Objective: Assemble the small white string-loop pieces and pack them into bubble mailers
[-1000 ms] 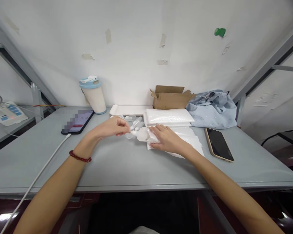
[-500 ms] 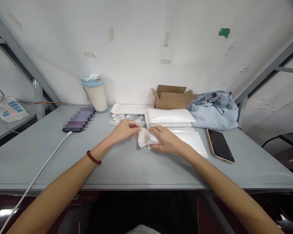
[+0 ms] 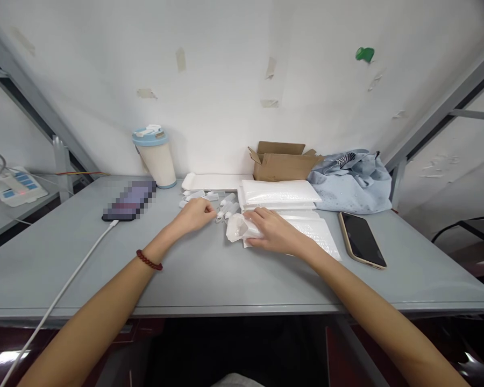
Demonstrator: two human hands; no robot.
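Note:
My right hand (image 3: 272,231) is wrapped round a white bubble mailer (image 3: 237,228), whose mouth gapes to the left. Under that hand lie more flat bubble mailers (image 3: 320,236). My left hand (image 3: 196,216), with a red bead bracelet at the wrist, is a short way left of the mailer's mouth. Its fingers are curled together, and whatever may be in them is hidden. Just beyond it are several small translucent plastic tubes (image 3: 227,205) with white tips, loose on the grey table (image 3: 185,285).
Filled-looking mailers (image 3: 280,194) are stacked behind my right hand. Along the wall stand a cup with a blue lid (image 3: 156,158), a long white packet (image 3: 218,181), an open cardboard box (image 3: 286,165) and blue cloth (image 3: 350,183). Phones lie left (image 3: 131,201) and right (image 3: 362,240).
My left hand has moved left, away from the mailer's mouth, and its fingers have curled in. My right hand keeps its grip in nearly the same place.

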